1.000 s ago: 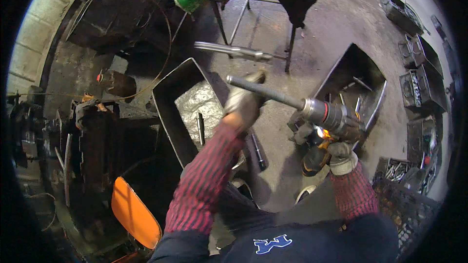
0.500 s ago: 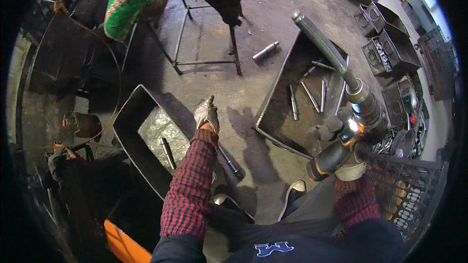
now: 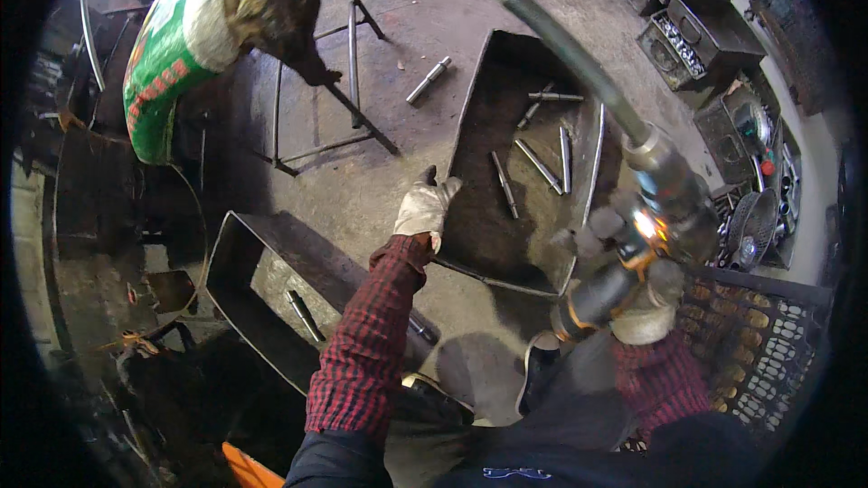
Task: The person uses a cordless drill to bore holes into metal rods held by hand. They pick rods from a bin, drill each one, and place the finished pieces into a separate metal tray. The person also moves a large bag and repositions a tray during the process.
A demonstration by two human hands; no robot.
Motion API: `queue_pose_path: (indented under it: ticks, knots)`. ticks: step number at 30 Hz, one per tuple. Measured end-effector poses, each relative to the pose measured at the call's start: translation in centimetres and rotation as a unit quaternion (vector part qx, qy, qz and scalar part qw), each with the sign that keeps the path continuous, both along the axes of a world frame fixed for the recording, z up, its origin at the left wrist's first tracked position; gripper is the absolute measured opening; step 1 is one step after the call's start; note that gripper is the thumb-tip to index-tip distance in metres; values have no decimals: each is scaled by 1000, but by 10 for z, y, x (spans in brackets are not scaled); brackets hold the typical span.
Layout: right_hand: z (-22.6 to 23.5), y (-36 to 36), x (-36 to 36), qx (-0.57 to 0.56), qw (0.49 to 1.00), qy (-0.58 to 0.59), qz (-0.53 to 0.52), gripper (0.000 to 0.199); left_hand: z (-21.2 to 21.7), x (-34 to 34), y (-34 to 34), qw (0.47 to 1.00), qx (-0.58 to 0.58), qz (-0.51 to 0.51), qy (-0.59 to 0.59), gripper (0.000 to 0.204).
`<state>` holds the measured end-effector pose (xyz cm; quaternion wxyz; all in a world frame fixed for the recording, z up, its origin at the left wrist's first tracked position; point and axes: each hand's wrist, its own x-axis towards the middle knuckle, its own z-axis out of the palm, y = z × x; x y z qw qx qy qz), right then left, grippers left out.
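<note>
My right hand [image 3: 646, 316], in a white glove, is wrapped round the grip of a black and orange cordless drill [image 3: 601, 294]. A light glows on the drill's body, and a long grey metal rod [image 3: 579, 68] runs up and left from its front end. My left hand [image 3: 425, 206], gloved with dark fingertips, reaches forward with fingers stretched out and holds nothing. Right beside it is the left edge of a dark metal bin [image 3: 463, 140]. Inside lie several machined metal shafts, one of them a shaft [image 3: 504, 184] nearest my left hand.
Another metal bin [image 3: 237, 294] at the left holds a shaft [image 3: 305, 315]. One loose shaft [image 3: 429, 80] lies on the floor ahead, another [image 3: 421, 329] by my left forearm. A metal stand [image 3: 330, 146] with a green and white sack [image 3: 172, 95] is ahead left. Crates [image 3: 714, 36] line the right.
My left hand has moved right and slightly forward, to beside the bin. The view has shifted, so the stand and sack appear further left. The drill stays in my right hand.
</note>
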<state>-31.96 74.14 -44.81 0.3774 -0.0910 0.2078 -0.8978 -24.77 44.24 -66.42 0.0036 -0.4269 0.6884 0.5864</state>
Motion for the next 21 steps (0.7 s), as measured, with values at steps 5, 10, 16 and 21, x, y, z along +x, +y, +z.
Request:
queue_pose_path:
  ticks: [5,10,16,21]
  knots:
    - [-37,-25,-35,181,981,-38,-62,71,28,-18,23,982,-117,-104,-108,82]
    - [-26,-44,-43,54,985,-142,-82,69,74,-21,17,972,-132,-7,-195,87]
    - [-18,-48,-58,7,972,-206,-111,66,54,-53,-54,977,-163,-49,-127,72]
    - [-29,5,-70,135,977,-87,-144,74,-30,-120,-114,865,-434,-212,-137,53]
